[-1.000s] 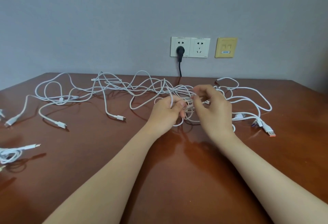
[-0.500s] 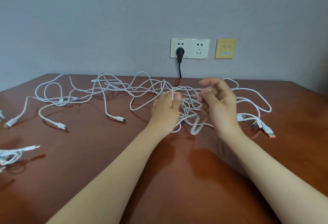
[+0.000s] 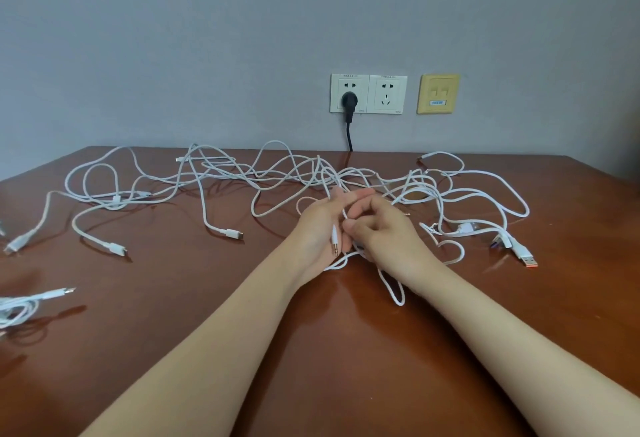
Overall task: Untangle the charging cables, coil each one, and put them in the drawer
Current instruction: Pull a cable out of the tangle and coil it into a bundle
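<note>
A tangle of white charging cables [image 3: 277, 177] sprawls across the brown table [image 3: 207, 315]. My left hand [image 3: 320, 229] is in the middle of it, fingers stretched out and palm turned right. A thin white cable with a metal jack plug [image 3: 335, 244] lies across that palm. My right hand [image 3: 388, 232] touches the left one and pinches this thin cable between thumb and curled forefinger. A loop of cable [image 3: 398, 293] hangs out below my right wrist. No drawer is in view.
Loose cable ends lie on the table: a USB-C plug [image 3: 238, 235], two connectors at the left [image 3: 116, 249] [image 3: 15, 245] and an orange USB plug [image 3: 528, 260] at the right. A bundled white cable [image 3: 17, 308] sits at the left edge. Wall sockets [image 3: 386, 94] hold a black plug [image 3: 349, 101].
My right hand has come down from its raised position and closed in against my left hand. The jack plug end has come free and now lies across my left palm.
</note>
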Available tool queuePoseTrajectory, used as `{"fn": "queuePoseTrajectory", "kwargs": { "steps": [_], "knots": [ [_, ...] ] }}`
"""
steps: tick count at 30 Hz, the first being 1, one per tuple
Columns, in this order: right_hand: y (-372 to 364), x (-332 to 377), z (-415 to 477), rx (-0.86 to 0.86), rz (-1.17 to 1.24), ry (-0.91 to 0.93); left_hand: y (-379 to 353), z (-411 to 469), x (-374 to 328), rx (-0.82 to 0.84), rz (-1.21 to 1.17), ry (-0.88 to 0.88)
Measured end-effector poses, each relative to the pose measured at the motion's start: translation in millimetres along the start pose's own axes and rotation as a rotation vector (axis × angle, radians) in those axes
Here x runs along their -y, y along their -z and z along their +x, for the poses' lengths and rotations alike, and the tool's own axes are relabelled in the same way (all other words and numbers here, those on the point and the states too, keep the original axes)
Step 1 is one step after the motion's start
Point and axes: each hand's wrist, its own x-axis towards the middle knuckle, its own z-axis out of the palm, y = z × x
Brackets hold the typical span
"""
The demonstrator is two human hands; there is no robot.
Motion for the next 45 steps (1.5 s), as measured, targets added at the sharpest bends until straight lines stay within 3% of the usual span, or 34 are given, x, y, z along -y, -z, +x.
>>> {"fn": "queuePoseTrajectory", "kwargs": {
  "steps": [5,11,17,25,30,33,37,41,45],
  "knots": [
    [1,9,-4,-0.006,0.044,-0.064,-1,-2,-2,-0.018,-0.023,-0.043],
    [8,11,0,0.091,0.079,-0.186,13,1,-10,-0.082,-0.316,-0.080],
    [10,8,-2,0.070,-0.234,-0.028,13,9,-7,-0.152,-0.320,-0.040],
    [7,10,-6,0.097,-0.353,0.103,8,8,-5,-0.151,-0.217,0.003],
    [4,10,-7,0.001,-0.414,0.168,3,4,-1,-0.096,-0.230,0.046],
    [7,11,-6,-0.043,-0.390,0.184,3,2,-2,-0.038,-0.288,0.048],
    [5,8,-4,0.026,-0.329,0.161,2,0,-2,-0.026,-0.287,0.021],
    [7,11,0,0.193,0.043,-0.067,9,3,-6,-0.095,-0.356,-0.053],
    [20,21,2,0.260,0.062,-0.171,8,2,-10,-0.134,-0.463,-0.041]
  ]
}}
